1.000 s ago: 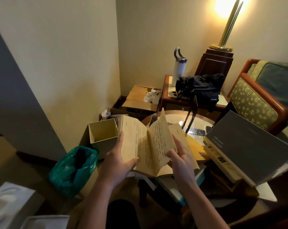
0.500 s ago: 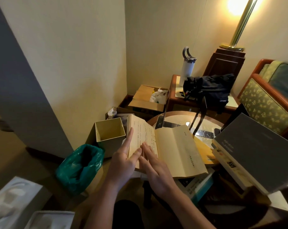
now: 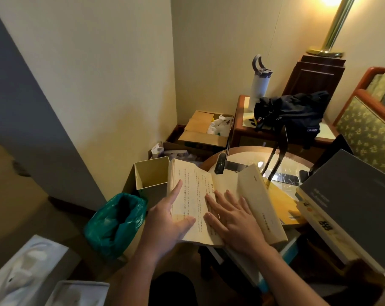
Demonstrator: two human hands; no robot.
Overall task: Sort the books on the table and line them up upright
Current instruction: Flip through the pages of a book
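Note:
An open paperback with yellowed pages [image 3: 193, 188] is held above the front of the round glass-topped table [image 3: 248, 156]. My left hand [image 3: 167, 221] grips its left half, thumb on the page and fingers underneath. My right hand [image 3: 233, 219] lies flat with fingers spread on the right-hand page near the spine. To the right, a large grey book [image 3: 352, 202] leans on a stack of books [image 3: 319, 224]. A yellow book [image 3: 282, 202] lies flat behind the paperback.
An empty beige slipcase box [image 3: 150, 175] stands left of the paperback, above a green-bagged bin [image 3: 114, 221]. A black bag [image 3: 290, 111] and a white bottle [image 3: 260, 82] sit on the side table. A cardboard box [image 3: 200, 131] fills the corner; an armchair [image 3: 368, 129] stands right.
The pages that stood fanned up a second ago now lie flat. My right hand has moved from the right edge to press flat near the spine. The view shifted slightly left.

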